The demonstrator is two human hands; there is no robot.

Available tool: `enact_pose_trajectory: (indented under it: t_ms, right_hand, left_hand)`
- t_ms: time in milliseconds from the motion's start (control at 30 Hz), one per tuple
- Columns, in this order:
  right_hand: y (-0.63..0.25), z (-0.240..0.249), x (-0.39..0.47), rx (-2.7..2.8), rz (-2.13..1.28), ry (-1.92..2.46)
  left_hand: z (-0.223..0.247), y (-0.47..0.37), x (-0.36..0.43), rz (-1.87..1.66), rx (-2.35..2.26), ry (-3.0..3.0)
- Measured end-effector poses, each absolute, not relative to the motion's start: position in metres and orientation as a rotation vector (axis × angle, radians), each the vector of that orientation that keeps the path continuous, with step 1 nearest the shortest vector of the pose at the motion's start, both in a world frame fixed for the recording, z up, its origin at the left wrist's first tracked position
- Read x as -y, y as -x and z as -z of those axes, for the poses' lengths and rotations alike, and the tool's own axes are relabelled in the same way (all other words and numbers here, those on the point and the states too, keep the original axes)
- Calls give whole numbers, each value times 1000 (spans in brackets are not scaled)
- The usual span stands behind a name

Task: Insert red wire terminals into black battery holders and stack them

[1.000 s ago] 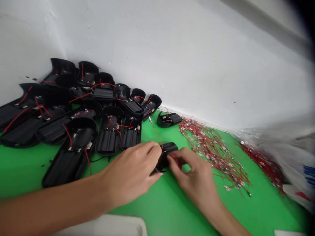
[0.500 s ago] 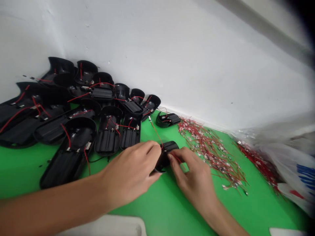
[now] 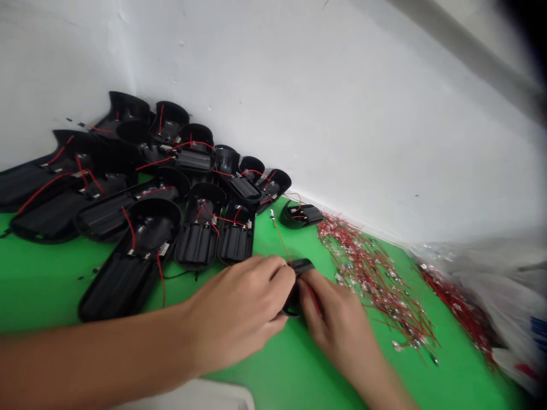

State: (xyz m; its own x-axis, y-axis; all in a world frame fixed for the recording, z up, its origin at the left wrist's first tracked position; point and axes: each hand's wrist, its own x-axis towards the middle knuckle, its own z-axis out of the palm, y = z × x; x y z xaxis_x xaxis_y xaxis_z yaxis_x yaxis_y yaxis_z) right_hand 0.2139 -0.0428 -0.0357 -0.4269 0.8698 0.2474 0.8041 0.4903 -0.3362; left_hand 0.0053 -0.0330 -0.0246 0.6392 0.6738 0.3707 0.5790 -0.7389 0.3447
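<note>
Between my hands is a small black plastic housing (image 3: pixel 304 265), partly covered by my fingers. My left hand (image 3: pixel 245 304) is closed on its left side. My right hand (image 3: pixel 342 324) closes on it from the right, its thumb and fingertips at the inside, with a red wire (image 3: pixel 315 300) running under the fingers. A second red wire (image 3: pixel 281 236) with a small metal end rises from the housing toward the back. The fingertips of both hands are largely hidden.
Many black housings with red wires (image 3: pixel 128 267) are piled at the left and centre. One lone housing (image 3: pixel 301 215) lies behind my hands. Loose red wires (image 3: pixel 376 273) spread on the green surface (image 3: pixel 277 364), plastic bags (image 3: pixel 499 290) at right, a white tray edge (image 3: pixel 205 393) in front.
The view has shifted, so the pile appears further right. My right thumb and fingers have drawn together over the housing and cover more of it. My left hand keeps its hold.
</note>
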Motion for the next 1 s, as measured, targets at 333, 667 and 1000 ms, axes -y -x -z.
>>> enact_pose_trajectory:
  t_ms: [333,667,1000]
  right_hand:
    - [-215,36,43,2389,-204,1308]
    - [-217,38,41,2360,-124,1268]
    - [-223,26,40,2204,-302,1318]
  left_hand:
    - [24,-5,30,-714,-1043,-2585]
    - [21,-5,30,-771,-1051,-2586]
    - [23,-4,27,-717,-1079,-2494]
